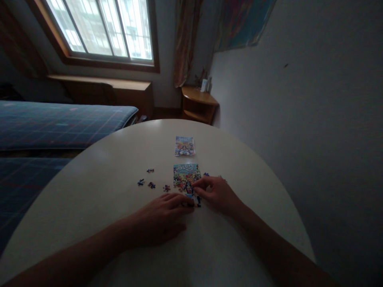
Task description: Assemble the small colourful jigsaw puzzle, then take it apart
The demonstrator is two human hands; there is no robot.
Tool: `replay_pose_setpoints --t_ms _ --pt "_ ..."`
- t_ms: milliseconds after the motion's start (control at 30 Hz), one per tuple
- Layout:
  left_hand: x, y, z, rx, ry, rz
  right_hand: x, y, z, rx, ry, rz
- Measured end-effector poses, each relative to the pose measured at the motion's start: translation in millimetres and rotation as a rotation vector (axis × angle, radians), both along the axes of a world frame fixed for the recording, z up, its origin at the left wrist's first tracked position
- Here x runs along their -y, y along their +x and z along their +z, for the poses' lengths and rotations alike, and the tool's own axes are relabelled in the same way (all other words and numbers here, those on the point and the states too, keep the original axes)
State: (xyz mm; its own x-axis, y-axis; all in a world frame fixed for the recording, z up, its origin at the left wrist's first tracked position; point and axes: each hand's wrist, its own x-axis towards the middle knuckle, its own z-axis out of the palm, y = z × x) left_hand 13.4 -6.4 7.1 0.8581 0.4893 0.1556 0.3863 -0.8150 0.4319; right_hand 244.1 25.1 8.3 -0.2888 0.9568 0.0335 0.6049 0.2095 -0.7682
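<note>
A partly joined jigsaw puzzle (186, 172) with colourful print and large lettering lies flat on the round white table (125, 155). My right hand (218, 195) is at its lower right, with thumb and index finger pinched on a dark puzzle piece (189, 187) at the lower edge. My left hand (166, 215) rests palm down just below, fingers stretched out, the fingertips touching pieces (189, 196) under them. These fingers partly hide the lower pieces. Loose puzzle pieces (151, 185) lie left of the puzzle, and another piece (206, 174) shows beside my right hand.
Beyond the puzzle lies a small printed packet or card (184, 146). A bed with a blue plaid cover (60, 123) stands left of the table. The wall (314, 131) runs along the right, and a wooden corner shelf (199, 97) stands behind the table.
</note>
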Motion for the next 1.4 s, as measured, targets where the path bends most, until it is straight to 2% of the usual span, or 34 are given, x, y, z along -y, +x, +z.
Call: replay_pose_setpoints --t_ms 233,333,400,600,700,800,900,1067,1267,1400 --pt "-2 0 -1.0 0.032 0.032 0.009 0 2 4.3 0.020 -0.003 -0.020" --pt "-7 -6 2.7 0.043 0.057 0.087 -2 5 5.6 0.015 -0.014 -0.031" --pt "-14 -16 8.0 0.018 0.082 0.226 -3 8 5.5 0.019 -0.011 -0.043" --pt "-39 -64 33.7 -0.212 0.085 0.868 -4 10 4.8 -0.014 0.042 -0.036" --pt "-46 -72 37.5 -0.128 0.020 0.993 -2 6 4.9 -0.043 0.066 -0.021" --pt "-44 -62 26.9 0.042 -0.055 0.918 1 -1 4.8 -0.094 0.035 -0.055" --pt "-35 -39 8.6 0.214 -0.128 0.794 5 -9 3.0 -0.233 -0.059 -0.085" --pt "-22 -6 -12.9 0.376 -0.188 0.701 9 -21 -1.8 -0.457 -0.218 -0.075" --pt "-25 6 -18.7 0.494 -0.266 0.652 11 -29 -4.9 -0.430 -0.219 -0.032" --pt "-27 7 -16.6 0.489 -0.294 0.625 12 -29 -5.4 -0.297 -0.090 -0.010"
